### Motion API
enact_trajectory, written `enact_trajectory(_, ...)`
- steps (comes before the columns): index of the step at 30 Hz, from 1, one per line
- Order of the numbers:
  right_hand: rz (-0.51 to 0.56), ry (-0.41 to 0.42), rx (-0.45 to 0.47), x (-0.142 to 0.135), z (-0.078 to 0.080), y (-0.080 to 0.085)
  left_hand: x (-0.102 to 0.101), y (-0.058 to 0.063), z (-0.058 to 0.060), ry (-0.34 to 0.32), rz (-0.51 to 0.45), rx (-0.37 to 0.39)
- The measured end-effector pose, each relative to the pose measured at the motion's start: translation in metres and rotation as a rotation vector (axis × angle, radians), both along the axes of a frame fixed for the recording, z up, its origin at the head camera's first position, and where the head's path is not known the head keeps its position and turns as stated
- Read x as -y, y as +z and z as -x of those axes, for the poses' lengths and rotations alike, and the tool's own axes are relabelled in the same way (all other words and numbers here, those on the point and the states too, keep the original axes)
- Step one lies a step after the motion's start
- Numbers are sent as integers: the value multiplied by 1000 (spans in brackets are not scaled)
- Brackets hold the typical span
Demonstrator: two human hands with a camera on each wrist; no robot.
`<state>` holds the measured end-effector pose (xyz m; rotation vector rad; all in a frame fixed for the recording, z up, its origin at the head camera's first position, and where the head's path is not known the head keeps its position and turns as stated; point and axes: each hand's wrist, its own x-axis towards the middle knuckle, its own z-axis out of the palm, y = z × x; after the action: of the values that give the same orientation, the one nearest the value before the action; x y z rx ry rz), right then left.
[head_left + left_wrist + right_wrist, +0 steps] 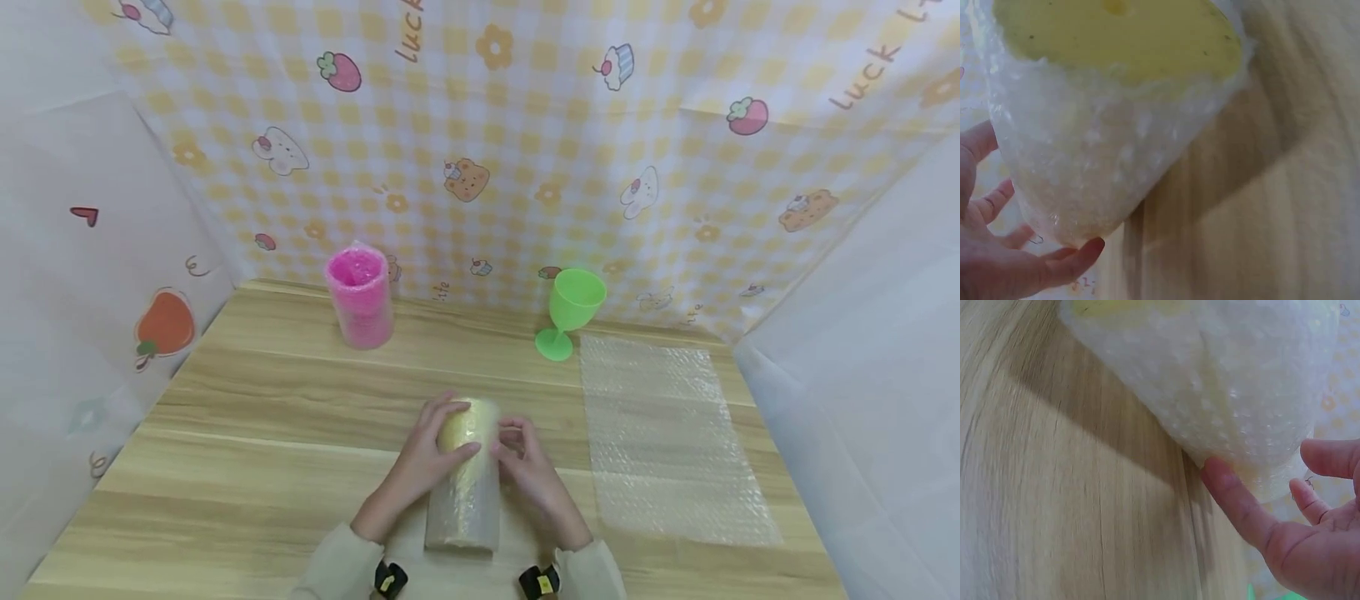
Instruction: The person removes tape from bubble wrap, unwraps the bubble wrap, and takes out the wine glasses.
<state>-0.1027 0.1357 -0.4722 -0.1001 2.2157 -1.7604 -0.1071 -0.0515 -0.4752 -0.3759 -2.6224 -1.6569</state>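
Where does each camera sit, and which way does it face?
Head: on the head, facing forward and down at the bubble-wrapped bundle; left hand, right hand and sleeves show.
Left wrist: on that wrist, facing the bundle; left fingers show.
Right wrist: on that wrist, facing the bundle; right fingers show.
Both wrist views share the bundle and wooden tabletop.

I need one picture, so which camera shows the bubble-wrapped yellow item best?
The head view: the bubble-wrapped yellow item shows from end to end. The left wrist view gives a closer but cropped look at its yellow end; the right wrist view, mostly its wrapped side.
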Motion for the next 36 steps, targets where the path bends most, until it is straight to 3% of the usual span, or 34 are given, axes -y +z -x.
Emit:
enact_trajectory(5,-78,-30,-74,1,3,6,-6,3,3,35,79,14)
enact_trajectory(10,-249,-81,-318,12,5,23,-13,6,4,50,135,-4)
enact_trajectory(15,-389,-14,-480,24,5,30,-15,3,5,51,217,-16)
enact_trajectory(21,-506,23,-629,23,7,25,-6,4,9,-62,169,31)
enact_trajectory(27,-573,33,-724,20,9,23,6,6,13,-185,47,106)
enact_trajectory(32,-642,37,-761,19,8,28,2,5,12,-175,30,112)
enact_trajectory(36,-652,57,-665,13,9,33,-7,8,13,-159,78,95)
